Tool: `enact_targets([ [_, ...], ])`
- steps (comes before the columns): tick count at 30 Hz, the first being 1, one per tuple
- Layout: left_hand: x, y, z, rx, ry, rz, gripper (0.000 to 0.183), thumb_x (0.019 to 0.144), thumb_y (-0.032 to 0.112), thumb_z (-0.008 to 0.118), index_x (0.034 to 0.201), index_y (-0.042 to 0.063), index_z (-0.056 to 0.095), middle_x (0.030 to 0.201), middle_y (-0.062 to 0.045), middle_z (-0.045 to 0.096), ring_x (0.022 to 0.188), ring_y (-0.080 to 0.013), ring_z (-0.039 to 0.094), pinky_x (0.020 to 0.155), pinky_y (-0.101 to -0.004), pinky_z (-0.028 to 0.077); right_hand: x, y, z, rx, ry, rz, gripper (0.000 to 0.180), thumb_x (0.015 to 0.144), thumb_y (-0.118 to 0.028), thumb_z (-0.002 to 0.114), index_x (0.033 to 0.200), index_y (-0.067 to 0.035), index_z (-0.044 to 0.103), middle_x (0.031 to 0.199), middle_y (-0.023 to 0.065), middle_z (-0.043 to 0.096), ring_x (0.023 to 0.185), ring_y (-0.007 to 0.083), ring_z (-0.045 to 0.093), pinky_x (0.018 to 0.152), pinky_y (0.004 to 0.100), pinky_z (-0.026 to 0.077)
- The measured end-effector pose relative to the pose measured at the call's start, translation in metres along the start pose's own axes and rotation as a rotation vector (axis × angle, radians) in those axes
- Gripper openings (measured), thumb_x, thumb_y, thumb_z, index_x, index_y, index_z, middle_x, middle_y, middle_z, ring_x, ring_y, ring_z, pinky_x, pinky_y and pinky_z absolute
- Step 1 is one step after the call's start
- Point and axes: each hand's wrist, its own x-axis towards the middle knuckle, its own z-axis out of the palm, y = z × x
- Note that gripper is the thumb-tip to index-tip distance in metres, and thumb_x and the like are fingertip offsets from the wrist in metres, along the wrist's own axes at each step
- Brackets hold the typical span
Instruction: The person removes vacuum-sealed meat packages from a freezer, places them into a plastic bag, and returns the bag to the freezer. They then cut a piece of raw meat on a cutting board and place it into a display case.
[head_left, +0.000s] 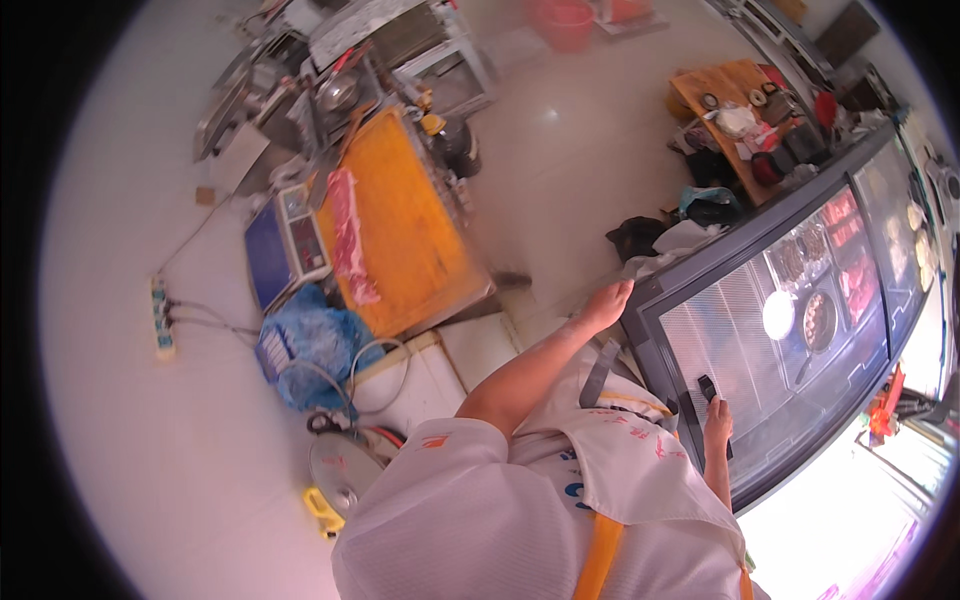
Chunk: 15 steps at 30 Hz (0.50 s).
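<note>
My left hand (609, 304) is at the near left corner of a grey-framed glass-topped display freezer (646, 319), beside crumpled pale plastic (660, 259). Its fingers look bent, but whether they grip anything is unclear. On the right, my right hand (718, 421) is closed around a black bar-shaped object (706, 388) at the freezer's glass top. Through the glass show a pan with pieces of food (819, 321), trays of food (799, 251) and packs of red meat (855, 285).
To the left, a long strip of raw meat (349, 236) lies on an orange cutting board (412, 232), next to a scale (281, 244) and a blue plastic bag (319, 349). A cluttered wooden table (720, 82) stands behind the freezer. Black bags (637, 236) lie beside it.
</note>
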Motion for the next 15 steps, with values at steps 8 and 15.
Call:
enact_targets([
  [8, -0.132, -0.019, -0.053, 0.138, 0.199, -0.168, 0.020, 0.099, 0.022, 0.068, 0.105, 0.006, 0.076, 0.095, -0.019, 0.077, 0.091, -0.0359, 0.075, 0.081, -0.0442, 0.058, -0.005, -0.019, 0.018, -0.029, 0.309, -0.154, 0.032, 0.110, -0.036, 0.056, 0.121, -0.009, 0.069, 0.115, 0.0169, 0.071, 0.108, 0.0444, 0.065, 0.091, 0.0593, 0.048],
  [15, -0.163, -0.033, -0.217, 0.190, 0.823, -0.186, 0.016, 0.097, 0.021, 0.072, 0.103, 0.007, 0.079, 0.093, -0.017, 0.078, 0.089, -0.0313, 0.076, 0.082, -0.0444, 0.059, -0.019, -0.117, -0.006, 0.001, 0.631, -0.509, 0.039, 0.088, -0.003, 0.067, 0.127, -0.004, 0.064, 0.126, 0.0167, 0.065, 0.119, 0.0422, 0.056, 0.103, 0.0538, 0.044],
])
